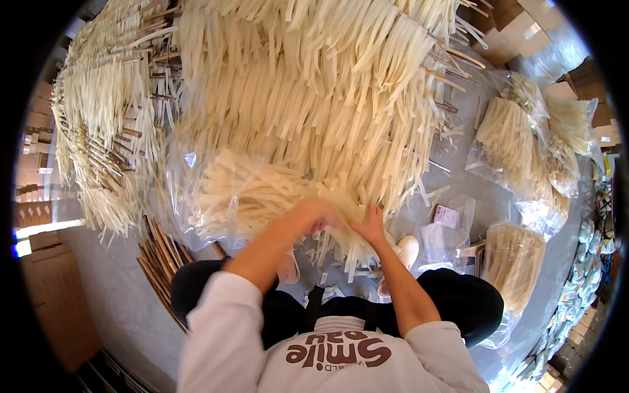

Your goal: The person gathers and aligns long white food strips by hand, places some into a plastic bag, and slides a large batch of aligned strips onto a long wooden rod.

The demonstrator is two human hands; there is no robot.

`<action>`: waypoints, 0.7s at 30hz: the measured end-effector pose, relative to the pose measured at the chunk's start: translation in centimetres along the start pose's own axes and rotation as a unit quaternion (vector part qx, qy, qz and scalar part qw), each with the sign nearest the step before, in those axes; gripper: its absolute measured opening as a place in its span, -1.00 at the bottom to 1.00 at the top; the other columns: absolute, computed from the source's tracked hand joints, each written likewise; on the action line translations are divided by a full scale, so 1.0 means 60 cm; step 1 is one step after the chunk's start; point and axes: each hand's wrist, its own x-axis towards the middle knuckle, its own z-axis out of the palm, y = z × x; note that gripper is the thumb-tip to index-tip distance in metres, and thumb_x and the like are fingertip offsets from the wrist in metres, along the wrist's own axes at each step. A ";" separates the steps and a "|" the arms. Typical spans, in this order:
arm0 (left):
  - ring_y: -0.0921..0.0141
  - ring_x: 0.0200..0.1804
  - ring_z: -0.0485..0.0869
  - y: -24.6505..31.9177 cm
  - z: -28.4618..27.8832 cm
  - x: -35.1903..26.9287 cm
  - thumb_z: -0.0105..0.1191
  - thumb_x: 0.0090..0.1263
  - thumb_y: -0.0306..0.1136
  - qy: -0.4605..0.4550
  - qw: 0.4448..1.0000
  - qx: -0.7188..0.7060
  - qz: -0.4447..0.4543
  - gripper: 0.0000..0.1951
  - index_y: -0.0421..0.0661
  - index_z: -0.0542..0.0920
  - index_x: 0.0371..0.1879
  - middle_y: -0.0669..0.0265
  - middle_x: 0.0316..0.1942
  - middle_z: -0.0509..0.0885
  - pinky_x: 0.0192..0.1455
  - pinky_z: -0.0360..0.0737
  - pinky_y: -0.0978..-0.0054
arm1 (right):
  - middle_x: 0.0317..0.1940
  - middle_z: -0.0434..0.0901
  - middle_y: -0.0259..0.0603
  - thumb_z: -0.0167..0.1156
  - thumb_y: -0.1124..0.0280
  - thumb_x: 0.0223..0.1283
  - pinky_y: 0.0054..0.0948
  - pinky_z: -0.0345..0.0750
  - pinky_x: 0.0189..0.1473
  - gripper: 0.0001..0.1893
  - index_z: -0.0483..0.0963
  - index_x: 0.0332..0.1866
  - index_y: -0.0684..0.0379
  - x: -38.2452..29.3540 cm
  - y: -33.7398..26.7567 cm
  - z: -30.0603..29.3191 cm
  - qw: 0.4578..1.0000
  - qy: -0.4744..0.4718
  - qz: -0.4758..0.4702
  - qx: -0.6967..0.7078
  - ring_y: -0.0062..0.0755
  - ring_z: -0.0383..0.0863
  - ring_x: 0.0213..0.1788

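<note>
A large heap of pale, flat dried strips, many hung over thin wooden sticks, fills the floor before me. At its near edge a clear plastic bag holds a bundle of the strips. My left hand, blurred, is at the right end of that bundle; its fingers are partly hidden and I cannot tell whether it grips. My right hand touches a loose bunch of strips between the two hands, thumb and fingers apart. Strip ends hang towards the floor between my shoes.
Wooden sticks lie by my left knee. More strips on sticks are heaped at the left. Filled clear bags stand at the right, near a flat empty bag with a printed label. Cardboard boxes are stacked at the back right.
</note>
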 end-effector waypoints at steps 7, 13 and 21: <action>0.12 0.27 0.25 -0.063 0.247 0.197 0.28 -0.08 0.09 0.478 0.837 -0.261 -0.057 0.11 -0.14 -0.13 0.35 -0.09 0.29 0.09 0.27 0.23 0.29 | 0.05 0.33 0.17 0.40 0.06 -0.35 -0.29 0.33 0.15 -0.05 0.16 0.18 0.40 0.003 0.015 -0.029 0.991 -0.100 -0.001 0.093 -0.04 0.37 0.11; 0.24 0.27 0.25 -0.020 0.213 0.157 0.38 -0.09 -0.12 0.318 0.661 -0.649 0.203 0.07 -0.17 -0.10 0.32 0.03 0.27 0.15 0.24 0.29 0.35 | -0.01 0.48 -0.05 0.38 0.08 -0.27 -0.39 0.39 0.07 -0.22 0.33 0.12 0.28 -0.004 -0.037 -0.041 0.935 -0.249 0.070 0.242 -0.25 0.48 0.02; 0.35 -0.05 0.56 -0.038 0.231 0.164 0.31 0.02 -0.13 0.137 0.618 -0.759 0.151 -0.40 -0.16 0.43 0.02 0.25 -0.08 0.57 -0.01 0.49 0.38 | 0.02 0.47 -0.17 0.35 0.04 -0.17 -0.45 0.40 0.05 -0.26 0.33 0.15 0.23 -0.040 -0.047 -0.071 0.887 -0.313 0.132 0.311 -0.35 0.46 0.03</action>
